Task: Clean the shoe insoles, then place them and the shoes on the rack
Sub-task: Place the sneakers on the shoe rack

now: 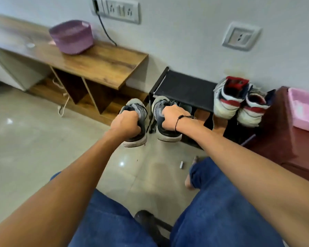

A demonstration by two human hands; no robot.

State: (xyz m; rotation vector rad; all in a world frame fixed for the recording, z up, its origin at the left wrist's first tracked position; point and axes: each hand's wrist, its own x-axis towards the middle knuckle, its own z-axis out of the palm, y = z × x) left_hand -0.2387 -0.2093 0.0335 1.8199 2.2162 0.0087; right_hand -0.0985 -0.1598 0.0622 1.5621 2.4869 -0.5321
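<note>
While fingers curl inside, shoes hang (rack-side).

Home interior, likely a bedroom or entry corner. Low black shoe rack against a painted wall, with white-red sneakers on it. Wood tabletop with open cubbies holds a purple basket. Wall sockets, tiled floor, pink tub on a maroon cabinet.
</note>
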